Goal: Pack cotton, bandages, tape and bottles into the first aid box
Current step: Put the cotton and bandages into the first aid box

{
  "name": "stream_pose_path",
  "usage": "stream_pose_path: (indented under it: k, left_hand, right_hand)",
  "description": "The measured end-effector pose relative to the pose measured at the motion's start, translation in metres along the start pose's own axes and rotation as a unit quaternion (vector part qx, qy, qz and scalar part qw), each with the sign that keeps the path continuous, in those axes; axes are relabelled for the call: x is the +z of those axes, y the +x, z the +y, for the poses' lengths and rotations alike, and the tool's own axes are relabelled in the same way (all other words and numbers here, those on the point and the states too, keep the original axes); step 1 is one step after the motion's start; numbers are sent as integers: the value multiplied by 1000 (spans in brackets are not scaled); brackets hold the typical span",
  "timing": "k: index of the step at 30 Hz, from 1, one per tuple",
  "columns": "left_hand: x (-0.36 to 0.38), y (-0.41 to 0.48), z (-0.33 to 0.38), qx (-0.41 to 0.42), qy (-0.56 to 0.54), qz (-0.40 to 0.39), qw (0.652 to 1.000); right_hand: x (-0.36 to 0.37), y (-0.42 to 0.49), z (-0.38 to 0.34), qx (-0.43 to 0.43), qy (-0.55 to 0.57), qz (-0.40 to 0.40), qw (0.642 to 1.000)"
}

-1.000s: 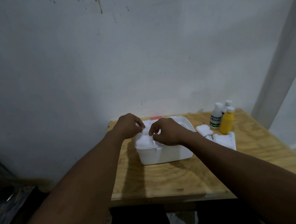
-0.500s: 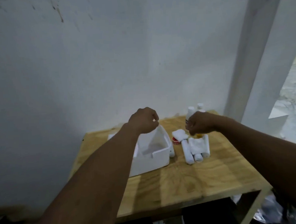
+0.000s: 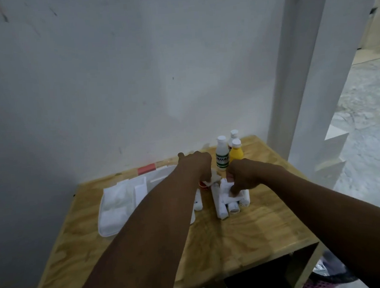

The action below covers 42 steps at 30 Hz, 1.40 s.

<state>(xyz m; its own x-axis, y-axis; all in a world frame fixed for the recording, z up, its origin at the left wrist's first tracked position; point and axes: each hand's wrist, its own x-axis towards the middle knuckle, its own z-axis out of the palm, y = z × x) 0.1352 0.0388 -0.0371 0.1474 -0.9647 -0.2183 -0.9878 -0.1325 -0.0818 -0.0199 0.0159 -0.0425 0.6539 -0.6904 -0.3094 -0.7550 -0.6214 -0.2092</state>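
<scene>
1. One pale wall across the whole back, with a white pillar standing at its right.
2. One wooden table set against that wall; carries everything listed below.
3. One first aid box, white and open, on the table's left half; holds cotton in its left compartment, shows a red patch at its far edge, and lies partly hidden under the left forearm.
4. Several bandage rolls (white, side by side, ends toward the camera) bundled on the tabletop just right of the box, outside it.
5. On top of that bundle, the right hand: fingers and thumb curled down onto the rolls, gripping them.
6. Over the box's far right corner, the left hand: knuckles up, fingers bent down at a small white pad; fingertips hidden behind the hand, so cannot tell whether pinching or only touching.
7. Three bottles upright near the table's far edge, just behind both hands: a white bottle with a green label, a yellow bottle close at its right, a second white bottle behind those two.
8. One slim white tube between box and bundle, near the box's right wall.
9. One small red-rimmed roll under the left hand, touching the pad; too blurred to tell whether tape.
</scene>
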Motion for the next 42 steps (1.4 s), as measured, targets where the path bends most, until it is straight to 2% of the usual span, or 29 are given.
stream_pose_path:
  k: [5, 10, 14, 19, 26, 29, 31, 35, 37, 42]
  left_hand:
    - [2, 2, -4, -3, -42, 30, 999]
    - [-11, -4, -10, 6, -143, 63, 988]
    - [-31, -18, -33, 34, -235, 128, 963]
    - [-58, -55, -85, -27, -336, 181, 924]
    - [-57, -135, -185, -136, -511, 209, 823]
    - [-42, -162, -211, -158, -562, 206, 786]
    - [-30, -174, -220, -167, -580, 197, 773]
    - [-6, -180, -224, -173, -588, 172, 771]
    - [3, -178, -222, -175, -582, 163, 777]
    - [21, -171, -217, -183, -512, 150, 826]
  right_hand:
    - [-4, 1, 5, -14, 59, 17, 998]
    - [-22, -9, 3, -18, 157, 58, 986]
    - [-42, -19, -9, -11, 251, 116, 961]
    - [-62, -24, -51, -36, 350, 172, 920]
    - [-58, -23, -153, -103, 486, 87, 863]
    - [-40, -21, -192, -114, 498, 45, 858]
    - [-26, -18, -210, -114, 496, 25, 860]
    - [-1, -13, -227, -103, 490, 3, 866]
    - [6, -11, -230, -96, 464, 12, 881]
    - [17, -8, -233, -105, 363, 64, 924]
